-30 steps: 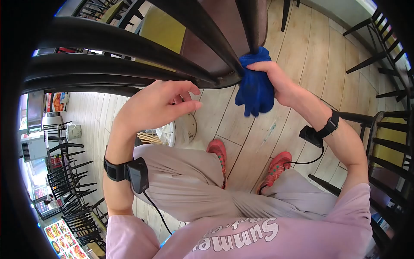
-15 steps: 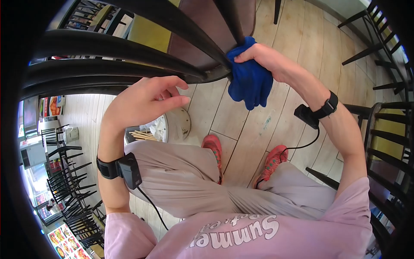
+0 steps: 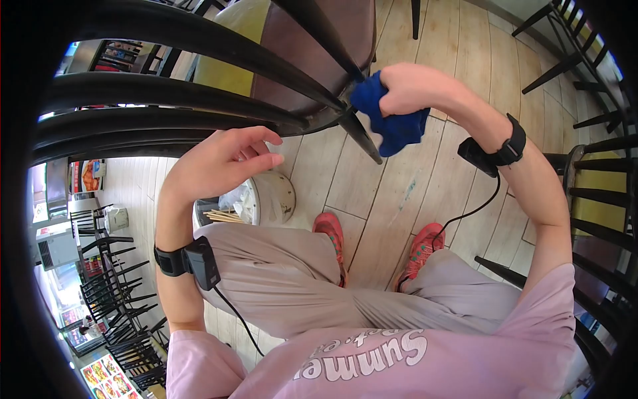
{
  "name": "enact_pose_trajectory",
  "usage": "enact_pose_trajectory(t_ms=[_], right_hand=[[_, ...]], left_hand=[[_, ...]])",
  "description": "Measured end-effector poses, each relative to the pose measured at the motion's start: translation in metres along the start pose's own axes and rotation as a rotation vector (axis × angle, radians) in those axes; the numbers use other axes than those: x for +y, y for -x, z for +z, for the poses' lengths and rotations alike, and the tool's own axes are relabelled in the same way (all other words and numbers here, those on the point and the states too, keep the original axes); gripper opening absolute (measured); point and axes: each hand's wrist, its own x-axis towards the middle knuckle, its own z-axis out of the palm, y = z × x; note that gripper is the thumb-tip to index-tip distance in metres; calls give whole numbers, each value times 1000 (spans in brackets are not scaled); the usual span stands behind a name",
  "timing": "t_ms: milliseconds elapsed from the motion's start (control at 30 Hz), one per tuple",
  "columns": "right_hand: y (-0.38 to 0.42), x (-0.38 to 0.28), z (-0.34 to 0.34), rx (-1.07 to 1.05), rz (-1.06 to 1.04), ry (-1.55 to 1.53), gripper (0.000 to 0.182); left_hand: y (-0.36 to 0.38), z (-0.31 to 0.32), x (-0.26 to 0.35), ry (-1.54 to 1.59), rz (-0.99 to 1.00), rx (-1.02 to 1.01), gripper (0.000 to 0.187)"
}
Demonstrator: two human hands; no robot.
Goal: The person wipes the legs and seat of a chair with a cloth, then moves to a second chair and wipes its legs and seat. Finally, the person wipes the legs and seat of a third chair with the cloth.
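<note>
My right hand is closed around a bunched blue cloth. The cloth meets the rear corner of a black wooden chair, where a back slat joins the seat frame, and its loose end hangs over the floor. This chair has a dark brown seat and long black back slats. Beside the lower slats, my left hand holds nothing; its fingers are loosely bent and the thumb stands apart from them. Below that hand is a whitish bin with crumpled white plastic and thin wooden sticks.
Black chairs with yellowish seats stand close on my right. More black chairs line the left side, near a picture menu board. Light plank-look tiles cover the floor around my red shoes.
My right hand has turned over the cloth, knuckles now uppermost, and the cloth has moved up off the chair leg, which now shows. The chair shifts slightly left in view; my left hand barely moves.
</note>
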Motion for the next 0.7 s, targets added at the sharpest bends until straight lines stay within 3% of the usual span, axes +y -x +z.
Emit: enact_pose_trajectory(t_ms=[33, 100, 167, 233, 333, 367, 433, 467, 500, 567, 700], right_hand=[[6, -1, 0, 73, -71, 203, 27], [10, 12, -4, 19, -50, 192, 25], [4, 38, -5, 13, -376, 58, 24], [20, 31, -12, 1, -328, -25, 22], [25, 34, -17, 372, -537, -184, 29], [27, 29, -19, 367, -535, -185, 29], [29, 17, -18, 629, -626, -261, 28], [24, 12, -15, 697, -774, -242, 21], [22, 10, -11, 698, -772, -246, 21], [18, 8, -1, 960, -1092, 219, 14], [12, 21, 30, 986, -1048, 324, 24]], left_hand=[[0, 0, 0, 8, -3, -3, 34], [1, 0, 0, 19, -5, 2, 33], [3, 0, 2, 57, -15, -3, 34], [3, -1, 1, 43, -4, -5, 34], [2, -3, 1, 22, 4, -21, 35], [2, -3, 2, 11, 0, -31, 35], [1, -3, 1, 13, -1, -35, 35], [1, -4, 1, 11, -2, -36, 35], [1, -4, 2, 9, -3, -39, 35], [1, -4, 2, 10, 8, -35, 35], [3, -5, -4, 75, 36, -41, 36]])
